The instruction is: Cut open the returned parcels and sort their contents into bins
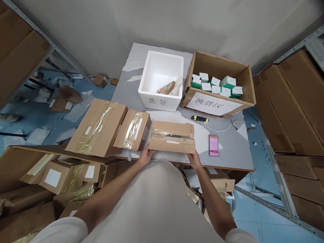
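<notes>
A taped cardboard box (pixel 173 145) lies at the table's front edge, between my two hands. My left hand (pixel 146 157) grips its near left corner, with the fingertips partly hidden by the box. At the near right corner my right hand (pixel 194 160) holds on in the same way, its fingers partly under the cardboard. Clear tape runs along the top, where a dark narrow gap shows at the seam. Just left of it stands a smaller taped carton (pixel 133 130), and beyond that a larger taped carton (pixel 97 128).
Behind stand a white foam box (pixel 160 101) with a small packet inside and an open carton (pixel 220 113) of green-and-white boxes. A yellow-black utility knife (pixel 199 118) and a pink blurred rectangle (pixel 214 145) lie to the right. A large bin (pixel 12 158) of parcels stands front left.
</notes>
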Tool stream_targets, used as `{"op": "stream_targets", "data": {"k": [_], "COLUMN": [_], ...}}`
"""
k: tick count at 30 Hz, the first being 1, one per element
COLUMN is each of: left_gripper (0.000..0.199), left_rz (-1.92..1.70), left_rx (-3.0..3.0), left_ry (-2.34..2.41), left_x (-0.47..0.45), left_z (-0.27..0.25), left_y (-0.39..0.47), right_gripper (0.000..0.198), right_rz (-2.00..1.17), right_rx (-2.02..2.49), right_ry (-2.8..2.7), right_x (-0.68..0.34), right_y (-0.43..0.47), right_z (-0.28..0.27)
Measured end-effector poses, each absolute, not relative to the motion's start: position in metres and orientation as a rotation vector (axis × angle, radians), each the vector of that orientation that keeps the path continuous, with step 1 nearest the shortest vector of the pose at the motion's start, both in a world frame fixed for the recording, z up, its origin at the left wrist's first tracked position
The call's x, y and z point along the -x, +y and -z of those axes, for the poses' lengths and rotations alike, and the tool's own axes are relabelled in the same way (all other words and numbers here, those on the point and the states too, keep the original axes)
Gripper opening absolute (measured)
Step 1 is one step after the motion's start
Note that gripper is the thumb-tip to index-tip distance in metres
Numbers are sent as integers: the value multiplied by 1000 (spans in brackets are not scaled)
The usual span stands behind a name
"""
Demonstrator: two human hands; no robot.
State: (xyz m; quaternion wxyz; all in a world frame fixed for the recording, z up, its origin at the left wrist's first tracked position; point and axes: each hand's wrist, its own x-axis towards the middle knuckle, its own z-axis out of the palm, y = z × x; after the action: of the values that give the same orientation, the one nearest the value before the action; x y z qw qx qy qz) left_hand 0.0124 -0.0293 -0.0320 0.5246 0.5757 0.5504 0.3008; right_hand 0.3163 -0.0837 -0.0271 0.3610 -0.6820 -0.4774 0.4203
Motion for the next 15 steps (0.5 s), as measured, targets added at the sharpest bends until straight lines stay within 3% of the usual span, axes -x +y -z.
{"op": "stream_targets", "data": {"k": [4, 8, 15], "left_gripper": [47, 48, 47], "left_rz": [-722, -690, -581], "left_rx": [-1508, -1589, -1564], "left_ry": [1397, 1466, 1695], "left_x": [-9, -13, -34], "left_z": [1, -24, 0], "left_y": [-16, 3, 32], "right_gripper": [47, 55, 67], "right_rz": [-1011, -821, -882], "right_rx": [1858, 2023, 2215], "right_ry": [-1348, -1430, -1379], "right_x": [-328, -331, -320], "right_y": [-77, -57, -19], "right_z": [2, -26, -13]}}
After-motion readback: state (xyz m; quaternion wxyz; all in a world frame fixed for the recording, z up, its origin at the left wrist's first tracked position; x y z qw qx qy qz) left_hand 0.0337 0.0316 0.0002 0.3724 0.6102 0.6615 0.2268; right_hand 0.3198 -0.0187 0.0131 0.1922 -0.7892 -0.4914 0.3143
